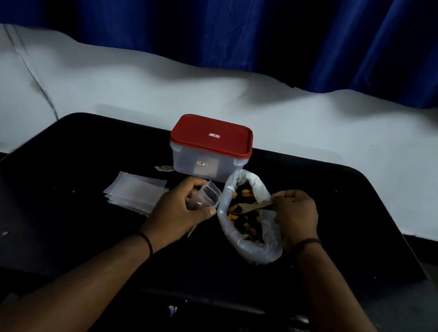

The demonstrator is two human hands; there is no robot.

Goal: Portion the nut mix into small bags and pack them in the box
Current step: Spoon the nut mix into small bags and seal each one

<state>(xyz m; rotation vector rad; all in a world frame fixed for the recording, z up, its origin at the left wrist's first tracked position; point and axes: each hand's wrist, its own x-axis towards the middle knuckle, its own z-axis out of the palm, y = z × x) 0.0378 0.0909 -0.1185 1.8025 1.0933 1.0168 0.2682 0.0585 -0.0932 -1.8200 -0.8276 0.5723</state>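
The left hand (176, 206) curls around a small bag (205, 197) and holds it with the mouth open, just left of the big bag (249, 217). The right hand (295, 214) pinches the handle of a wooden spoon (248, 207), whose bowl lies in the nut mix (246, 222) inside the big bag. A stack of flat bags (135, 192) lies left of the left hand. Behind, the box (209, 149) stands on the black table (57, 225) with its red lid (212, 135) on.
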